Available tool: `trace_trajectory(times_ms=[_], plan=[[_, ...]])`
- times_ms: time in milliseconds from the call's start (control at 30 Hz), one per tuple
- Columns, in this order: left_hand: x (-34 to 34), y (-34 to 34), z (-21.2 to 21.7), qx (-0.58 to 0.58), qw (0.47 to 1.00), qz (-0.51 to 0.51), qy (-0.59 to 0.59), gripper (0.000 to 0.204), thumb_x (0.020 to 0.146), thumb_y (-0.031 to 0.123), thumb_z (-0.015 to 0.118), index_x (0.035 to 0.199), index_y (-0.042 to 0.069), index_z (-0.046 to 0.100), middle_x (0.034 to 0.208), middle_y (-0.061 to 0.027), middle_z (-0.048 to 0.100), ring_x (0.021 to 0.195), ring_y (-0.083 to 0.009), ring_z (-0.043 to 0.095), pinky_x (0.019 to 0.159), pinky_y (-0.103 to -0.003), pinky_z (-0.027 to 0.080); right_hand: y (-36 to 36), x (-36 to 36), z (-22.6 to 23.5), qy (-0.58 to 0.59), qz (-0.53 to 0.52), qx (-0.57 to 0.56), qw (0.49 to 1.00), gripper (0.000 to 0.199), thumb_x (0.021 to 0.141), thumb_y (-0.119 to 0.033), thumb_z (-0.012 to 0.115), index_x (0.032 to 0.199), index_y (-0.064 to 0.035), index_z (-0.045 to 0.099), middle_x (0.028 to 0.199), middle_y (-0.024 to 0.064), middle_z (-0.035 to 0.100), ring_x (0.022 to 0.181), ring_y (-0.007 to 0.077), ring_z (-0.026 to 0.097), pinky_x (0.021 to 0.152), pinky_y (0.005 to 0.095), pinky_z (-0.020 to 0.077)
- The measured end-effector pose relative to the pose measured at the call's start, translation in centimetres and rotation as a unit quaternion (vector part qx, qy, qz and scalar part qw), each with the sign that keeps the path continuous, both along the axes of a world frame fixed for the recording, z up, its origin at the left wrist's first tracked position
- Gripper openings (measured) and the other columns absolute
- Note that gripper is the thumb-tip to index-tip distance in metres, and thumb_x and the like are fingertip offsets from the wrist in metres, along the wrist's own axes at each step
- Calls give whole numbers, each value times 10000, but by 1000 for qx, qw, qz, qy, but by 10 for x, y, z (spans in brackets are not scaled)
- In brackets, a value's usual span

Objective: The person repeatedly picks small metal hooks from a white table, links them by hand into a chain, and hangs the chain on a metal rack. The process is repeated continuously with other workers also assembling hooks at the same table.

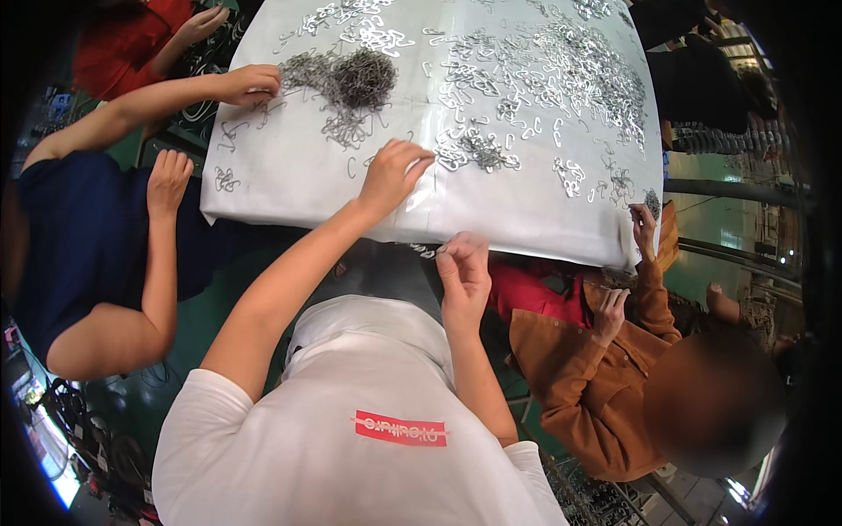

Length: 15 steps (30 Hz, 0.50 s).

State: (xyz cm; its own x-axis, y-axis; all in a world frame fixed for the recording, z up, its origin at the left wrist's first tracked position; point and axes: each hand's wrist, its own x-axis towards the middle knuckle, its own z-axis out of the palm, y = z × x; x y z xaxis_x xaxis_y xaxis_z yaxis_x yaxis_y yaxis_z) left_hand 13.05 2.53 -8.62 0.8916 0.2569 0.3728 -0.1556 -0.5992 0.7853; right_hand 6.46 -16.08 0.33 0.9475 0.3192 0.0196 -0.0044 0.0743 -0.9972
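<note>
My left hand reaches out over the white sheet-covered table. Its bent fingertips rest beside a small cluster of shiny metal wire clips; whether it grips one is hidden. At the table's near edge, my right hand pinches a short string of small metal clips between thumb and fingers. A dark heap of grey wire clips lies farther out on the sheet. Many shiny clips are spread over the far right of the table.
A person in dark blue sits at the left, with one hand in the grey clips and the other hand at the table's corner. A person in a brown shirt crouches at the right edge. Someone in red sits beyond.
</note>
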Motion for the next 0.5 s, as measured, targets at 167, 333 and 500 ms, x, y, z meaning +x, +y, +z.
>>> trace_trajectory(times_ms=[167, 333, 500], plan=[[83, -8, -40, 143, 979, 95, 113, 158, 814, 175, 698, 917, 56, 686, 958, -75, 630, 956, -283, 547, 845, -401, 431, -4, 3, -9, 22, -14, -18, 999, 35, 879, -36, 645, 893, -39, 614, 991, 50, 480, 841, 115, 488, 723, 233, 430], [97, -11, -45, 192, 966, 92, 145, 126, 830, 165, 683, 872, 50, 652, 905, -78, 630, 942, -283, 550, 844, -405, 424, -2, 7, -19, -11, -6, -41, 999, 48, 869, -62, 660, 892, -34, 629, 985, 65, 508, 852, 147, 500, 711, 256, 436], [55, -6, -22, -44, 987, 64, 141, 85, 862, 90, 642, 908, 21, 656, 871, -86, 668, 839, -250, 637, 739, -352, 486, -2, 2, -23, -3, 5, -63, 998, 55, 862, -64, 664, 887, -24, 636, 986, 69, 514, 861, 157, 512, 720, 261, 445]])
